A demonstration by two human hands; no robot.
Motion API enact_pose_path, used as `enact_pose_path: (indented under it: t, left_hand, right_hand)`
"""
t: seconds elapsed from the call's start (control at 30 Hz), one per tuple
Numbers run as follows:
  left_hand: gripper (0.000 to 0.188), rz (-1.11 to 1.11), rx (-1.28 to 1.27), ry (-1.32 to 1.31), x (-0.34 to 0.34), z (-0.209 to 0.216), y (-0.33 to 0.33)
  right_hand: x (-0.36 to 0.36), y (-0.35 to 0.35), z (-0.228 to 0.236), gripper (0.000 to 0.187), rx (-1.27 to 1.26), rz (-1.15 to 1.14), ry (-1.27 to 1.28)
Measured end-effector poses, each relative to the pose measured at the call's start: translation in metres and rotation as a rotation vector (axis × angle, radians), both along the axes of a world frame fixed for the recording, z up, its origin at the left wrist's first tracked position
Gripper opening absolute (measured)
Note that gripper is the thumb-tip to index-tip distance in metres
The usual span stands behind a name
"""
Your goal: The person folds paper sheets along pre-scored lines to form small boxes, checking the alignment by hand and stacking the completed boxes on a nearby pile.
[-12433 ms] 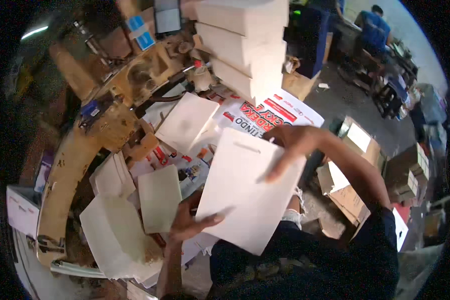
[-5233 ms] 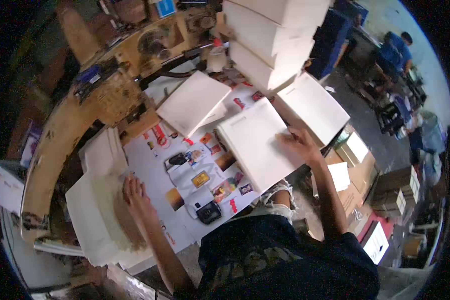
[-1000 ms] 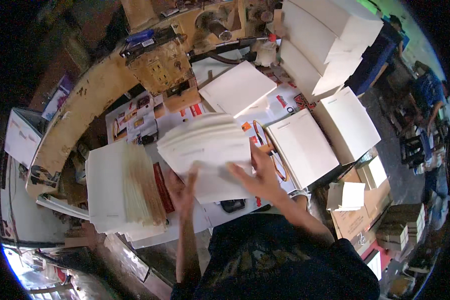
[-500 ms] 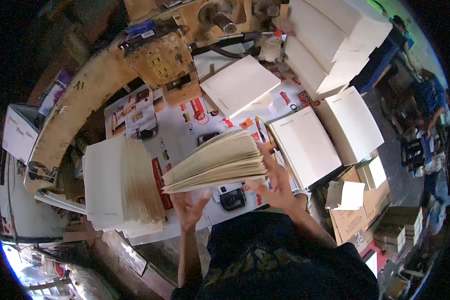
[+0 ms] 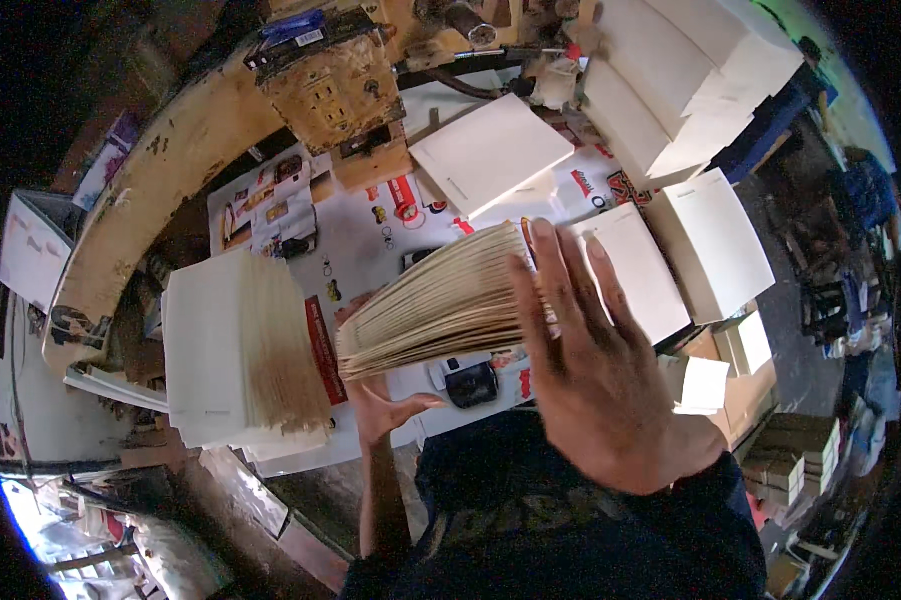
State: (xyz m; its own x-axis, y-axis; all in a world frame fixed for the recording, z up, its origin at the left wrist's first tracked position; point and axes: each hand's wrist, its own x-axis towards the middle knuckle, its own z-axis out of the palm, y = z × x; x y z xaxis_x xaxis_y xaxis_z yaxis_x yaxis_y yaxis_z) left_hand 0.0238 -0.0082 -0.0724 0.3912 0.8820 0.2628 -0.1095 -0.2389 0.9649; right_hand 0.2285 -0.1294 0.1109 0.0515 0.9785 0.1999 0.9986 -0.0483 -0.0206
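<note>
A thick, fanned stack of folded paper sections (image 5: 430,302) is held tilted above the table in front of me, cream edges facing me. My left hand (image 5: 378,408) supports its left end, with fingers passing behind the stack and the thumb stretched out in front. Against the right end lies my right hand (image 5: 600,370), fingers long and slightly spread, the back of the hand toward me. Part of a white paper stack (image 5: 635,260) shows behind those fingers. Left of my left hand stands a tall pile of paper sections (image 5: 210,345) with ragged, brownish edges.
A printed sheet (image 5: 355,235) covers the table. White stacks lie at the back (image 5: 490,155) and right (image 5: 715,245), with a taller pile (image 5: 660,90) at back right. A worn wooden box with sockets (image 5: 325,100) stands at back left. Two people are beyond the right side.
My right hand has come up closer, turned, and laid its fingers along the stack's right end. The paper stack is raised and tilted slightly more. My left hand stays at its left end.
</note>
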Motion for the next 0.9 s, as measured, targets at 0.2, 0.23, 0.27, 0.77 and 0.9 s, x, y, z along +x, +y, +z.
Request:
enact_pose_path:
  t: [0.2, 0.23, 0.27, 0.77, 0.9]
  left_hand:
    - [0.121, -0.116, 0.166, 0.184, -0.003, -0.015, 0.012]
    - [0.116, -0.108, 0.189, 0.221, -0.005, -0.028, 0.010]
    - [0.111, -0.084, 0.212, 0.253, -0.007, -0.040, 0.007]
    - [0.091, -0.033, 0.260, -0.045, 0.008, -0.036, 0.015]
    - [0.094, 0.034, 0.001, -0.022, 0.011, -0.018, -0.006]
  right_hand:
    - [-0.019, 0.027, -0.009, 0.075, 0.089, 0.402, 0.284]
    - [-0.015, 0.028, -0.007, 0.078, 0.134, 0.403, 0.345]
    - [-0.007, 0.027, -0.008, 0.078, 0.128, 0.410, 0.344]
    - [-0.038, 0.024, -0.018, 0.068, 0.099, 0.453, 0.235]
    - [-0.019, 0.025, -0.007, 0.067, 0.280, 0.279, 0.261]
